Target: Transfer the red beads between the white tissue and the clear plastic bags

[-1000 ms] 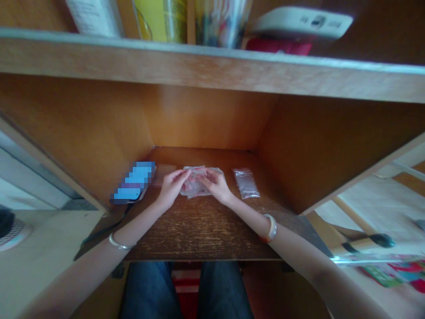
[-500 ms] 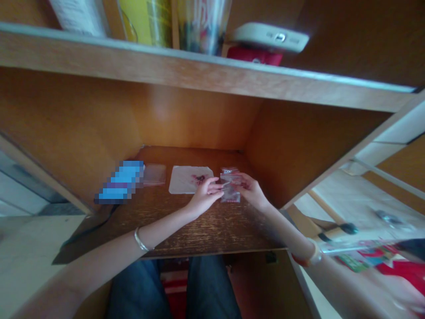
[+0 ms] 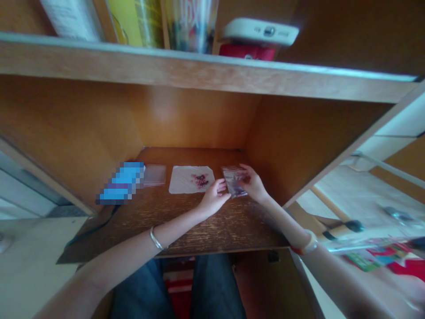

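A small clear zip bag point(image 3: 233, 180) is tilted between my two hands over the worn dark wooden desk top point(image 3: 199, 230). My right hand point(image 3: 255, 185) grips its right side with bent fingers. At the bag's left edge, my left hand point(image 3: 215, 196) has its fingers curled and its thumb against the lower corner. Whatever lies inside the bag is too blurred to make out. Just left of my hands is a white sheet point(image 3: 181, 180), bearing a cluster of small dark red and pink pieces point(image 3: 201, 180).
Flat clear plastic bags point(image 3: 155, 175) lie left of the sheet, beside a blurred-out blue-screened device point(image 3: 122, 182) with a dark cable. Wooden walls close in the back and sides. A shelf point(image 3: 199, 73) overhead holds a white device point(image 3: 260, 32) on a red item.
The bag has turned and tilted, its lower end swinging right. My left hand has shifted slightly right and no longer covers part of the sheet's pieces. The view has shifted a little.
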`<state>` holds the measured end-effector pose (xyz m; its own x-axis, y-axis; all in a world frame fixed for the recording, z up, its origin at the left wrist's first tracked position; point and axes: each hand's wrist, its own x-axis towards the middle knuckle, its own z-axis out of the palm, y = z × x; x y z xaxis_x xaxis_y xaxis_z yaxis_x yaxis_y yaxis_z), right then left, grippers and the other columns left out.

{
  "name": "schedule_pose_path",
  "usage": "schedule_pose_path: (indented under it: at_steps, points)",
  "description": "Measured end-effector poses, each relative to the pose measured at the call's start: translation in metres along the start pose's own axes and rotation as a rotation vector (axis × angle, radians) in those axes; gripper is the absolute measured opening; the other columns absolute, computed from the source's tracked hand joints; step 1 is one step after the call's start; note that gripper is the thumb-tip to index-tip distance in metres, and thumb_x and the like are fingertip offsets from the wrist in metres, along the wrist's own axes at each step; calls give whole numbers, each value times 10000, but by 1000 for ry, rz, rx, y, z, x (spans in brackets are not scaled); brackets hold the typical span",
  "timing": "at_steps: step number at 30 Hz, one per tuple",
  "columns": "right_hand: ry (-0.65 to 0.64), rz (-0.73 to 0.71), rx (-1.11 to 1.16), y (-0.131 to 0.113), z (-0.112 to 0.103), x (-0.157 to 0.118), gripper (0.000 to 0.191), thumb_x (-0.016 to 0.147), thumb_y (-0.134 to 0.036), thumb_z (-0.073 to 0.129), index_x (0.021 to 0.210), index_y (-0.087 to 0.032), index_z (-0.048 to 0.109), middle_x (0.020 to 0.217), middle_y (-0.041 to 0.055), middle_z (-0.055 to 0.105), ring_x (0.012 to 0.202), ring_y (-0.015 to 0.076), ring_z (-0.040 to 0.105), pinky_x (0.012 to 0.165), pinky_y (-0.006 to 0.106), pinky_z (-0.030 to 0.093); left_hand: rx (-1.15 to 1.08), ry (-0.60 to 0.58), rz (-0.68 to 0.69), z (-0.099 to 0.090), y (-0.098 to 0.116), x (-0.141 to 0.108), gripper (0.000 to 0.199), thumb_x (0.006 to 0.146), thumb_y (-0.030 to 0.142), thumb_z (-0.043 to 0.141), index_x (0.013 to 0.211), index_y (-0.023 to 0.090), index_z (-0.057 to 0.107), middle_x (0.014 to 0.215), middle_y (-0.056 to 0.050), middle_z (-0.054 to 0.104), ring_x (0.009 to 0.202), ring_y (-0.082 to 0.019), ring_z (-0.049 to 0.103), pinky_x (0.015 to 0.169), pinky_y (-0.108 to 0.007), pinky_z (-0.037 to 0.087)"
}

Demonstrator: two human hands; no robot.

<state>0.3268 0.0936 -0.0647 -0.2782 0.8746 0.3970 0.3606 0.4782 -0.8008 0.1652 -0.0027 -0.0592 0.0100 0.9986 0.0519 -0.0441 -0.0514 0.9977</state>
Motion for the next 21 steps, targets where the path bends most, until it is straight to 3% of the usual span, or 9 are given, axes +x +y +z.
schedule_pose_path:
  at_steps: [6,10,13,17,21]
  points:
    - [75,-81,-237,-3,1,0,652,610,-98,524,1260,-120,479,1017,127,600,882,233,570,816,420,492,170,21,99,-15,1,5,499,733,102,653,1212,142,520,1295,-173,543,1218,-260,510,1055,-473,369]
    - [214,-126,-474,-19,6,1,604,651,-95,512,1253,-134,511,1097,156,564,1018,299,513,915,499,426,543,115,219,-54,18,11,389,766,114,602,1154,128,576,1188,-142,613,1101,-240,581,997,-416,425]
    - [159,-185,-516,-42,21,2,558,680,-84,494,1234,-140,535,1096,149,570,1026,305,501,907,495,421,1014,236,263,-92,34,11,342,798,77,518,1126,124,601,1195,-145,604,1145,-251,547,1025,-405,385]
    - [-41,-256,-520,-75,57,1,451,736,-76,487,1167,-147,596,1122,139,586,1037,289,496,917,458,406,1508,341,6,-126,49,3,331,790,61,476,1081,45,635,1140,-247,606,1120,-344,553,944,-451,417]
    - [-260,-381,-517,-97,99,-7,334,789,-108,519,1097,-144,643,1176,141,581,1125,290,469,954,451,364,1622,319,-285,-136,57,-8,268,810,130,487,970,42,683,1026,-270,654,1021,-377,607,841,-442,462]
